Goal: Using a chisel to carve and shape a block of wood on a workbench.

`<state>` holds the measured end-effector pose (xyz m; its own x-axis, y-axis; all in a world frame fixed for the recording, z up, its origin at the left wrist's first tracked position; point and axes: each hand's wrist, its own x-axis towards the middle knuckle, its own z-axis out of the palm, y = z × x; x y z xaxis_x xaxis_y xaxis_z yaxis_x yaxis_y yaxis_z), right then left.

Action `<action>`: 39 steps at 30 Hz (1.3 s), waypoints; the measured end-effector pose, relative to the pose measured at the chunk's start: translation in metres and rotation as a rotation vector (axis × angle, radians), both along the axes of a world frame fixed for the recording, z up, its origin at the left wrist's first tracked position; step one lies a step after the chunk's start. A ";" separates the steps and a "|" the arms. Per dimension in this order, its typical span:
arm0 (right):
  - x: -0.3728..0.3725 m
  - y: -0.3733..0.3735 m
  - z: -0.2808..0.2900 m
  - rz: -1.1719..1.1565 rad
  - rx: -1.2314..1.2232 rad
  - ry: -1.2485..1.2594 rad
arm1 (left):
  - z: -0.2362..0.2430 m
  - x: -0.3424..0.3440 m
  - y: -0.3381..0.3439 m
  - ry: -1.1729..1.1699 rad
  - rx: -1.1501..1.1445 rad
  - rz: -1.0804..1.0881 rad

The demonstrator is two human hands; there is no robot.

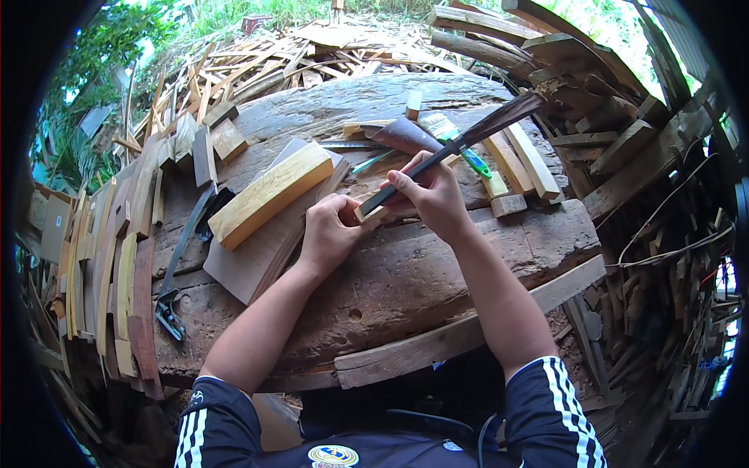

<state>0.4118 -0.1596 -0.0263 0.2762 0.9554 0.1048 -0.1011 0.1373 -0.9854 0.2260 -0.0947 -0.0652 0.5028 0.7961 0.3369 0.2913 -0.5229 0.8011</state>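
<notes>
My right hand (433, 195) is closed around a long dark chisel (484, 134), which slants up to the right and has a frayed brown end. The tool's lower end lies over a small pale piece of wood (376, 214), and my left hand (334, 226) pinches the near end of that piece. Part of the wood is hidden under the tool and my fingers. Left of my left hand, a thick yellowish wooden block (273, 195) rests across flat brown boards (248, 273). Beyond my right hand lie a paintbrush with a green handle (474, 162) and a dark brown, tapering object (412, 136).
The worn plank bench (460, 273) has cracks and a raised front strip (421, 352). A bar clamp (181, 257) lies along its left side, beside rows of wooden strips (140, 273). Two pale wooden bars (532, 162) sit at the right. Scrap wood piles (312, 54) surround the bench.
</notes>
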 end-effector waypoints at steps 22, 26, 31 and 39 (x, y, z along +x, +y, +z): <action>0.150 -0.025 -0.005 -0.382 -0.008 0.066 | 0.007 0.004 -0.002 0.055 0.099 -0.006; 0.103 0.002 -0.020 -0.261 -0.005 -0.150 | 0.004 -0.001 -0.002 0.034 0.099 0.002; 0.119 -0.011 -0.008 -0.315 -0.002 -0.158 | 0.004 -0.005 -0.001 0.042 0.096 0.007; 0.077 -0.001 -0.005 -0.206 0.051 0.003 | 0.001 -0.003 -0.001 0.030 0.110 0.018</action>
<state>0.4888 -0.1603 -0.0312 0.4652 0.8722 0.1509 -0.0684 0.2054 -0.9763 0.2227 -0.0957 -0.0643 0.5002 0.7640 0.4075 0.3241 -0.6016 0.7301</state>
